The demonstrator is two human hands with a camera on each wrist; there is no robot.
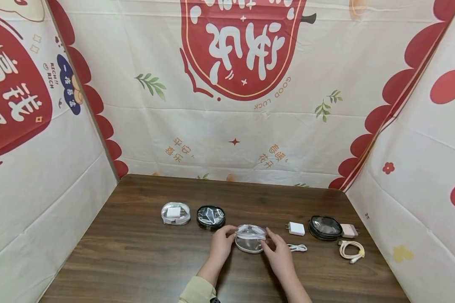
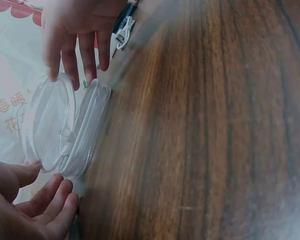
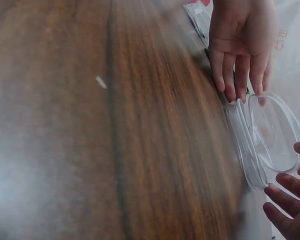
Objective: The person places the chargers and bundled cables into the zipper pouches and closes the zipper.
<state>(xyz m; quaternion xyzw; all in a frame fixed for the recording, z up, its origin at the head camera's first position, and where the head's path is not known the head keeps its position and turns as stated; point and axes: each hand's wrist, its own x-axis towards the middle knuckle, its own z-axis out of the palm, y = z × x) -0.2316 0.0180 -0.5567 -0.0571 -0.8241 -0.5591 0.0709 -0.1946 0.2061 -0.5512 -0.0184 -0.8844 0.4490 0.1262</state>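
A clear zip pouch [image 1: 249,245] with whitish edging stands unzipped on the table, its lid tilted up from the base. My left hand [image 1: 221,244] holds its left side, thumb at the lid's rim and fingertips along the base. On the opposite side my right hand [image 1: 278,252] holds it in the same way, thumb by the lid. Both wrist views show the zipper [image 2: 80,122] and the transparent lid [image 3: 277,132] between the hands. Just beyond the right hand lies a coiled white cable [image 1: 298,248], partly hidden by it.
On the wooden table [image 1: 136,261], a clear pouch [image 1: 175,213] with a white charger and a black-trimmed pouch [image 1: 211,216] lie left. Rightward are a white charger [image 1: 296,228], another black-trimmed pouch [image 1: 325,227], a pinkish charger [image 1: 349,230] and a coiled pinkish cable [image 1: 351,251]. Printed cloth walls [image 1: 220,122] surround it.
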